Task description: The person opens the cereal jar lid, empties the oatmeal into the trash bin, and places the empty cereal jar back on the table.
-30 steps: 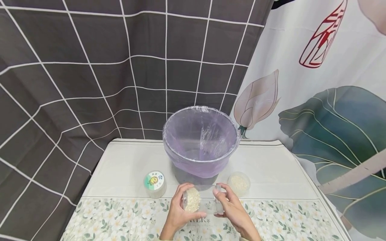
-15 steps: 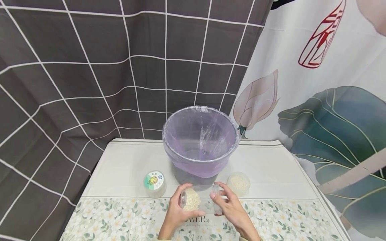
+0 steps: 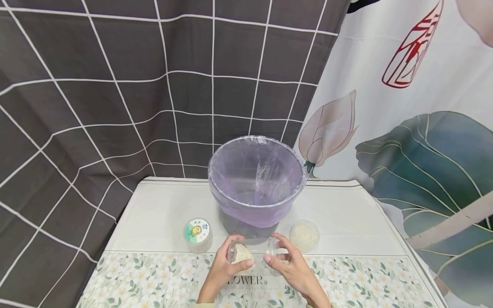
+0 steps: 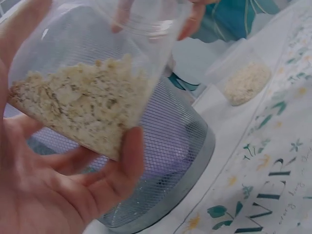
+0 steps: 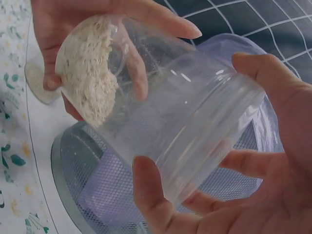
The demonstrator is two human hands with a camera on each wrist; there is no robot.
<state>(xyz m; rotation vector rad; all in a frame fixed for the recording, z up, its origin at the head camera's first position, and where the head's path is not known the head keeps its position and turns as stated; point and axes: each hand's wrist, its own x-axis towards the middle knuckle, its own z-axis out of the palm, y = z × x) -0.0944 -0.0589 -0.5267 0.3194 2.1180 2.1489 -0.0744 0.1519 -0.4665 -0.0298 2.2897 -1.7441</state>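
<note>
Between my two hands a clear plastic jar (image 5: 180, 112) lies tilted on its side, partly filled with pale flakes (image 4: 83, 97) that look like oats. My left hand (image 3: 225, 265) grips the base end, where the flakes are heaped. Round the ridged mouth end curl the thumb and fingers of my right hand (image 3: 291, 265). Whether a clear lid sits on that end, I cannot tell. The jar is held above the flowered cloth, in front of a bin (image 3: 250, 214) lined with a purple bag.
Left of the bin stands a tub (image 3: 198, 239) with a green and white label on top. A clear container (image 3: 305, 235) of pale flakes stands to its right. Behind the table hang a dark grid curtain (image 3: 185, 98) and a floral one (image 3: 385, 128).
The jar has turned between my hands, and the flakes inside have shifted into a sloping heap. My left thumb has moved on the jar. The bin and containers are where they were.
</note>
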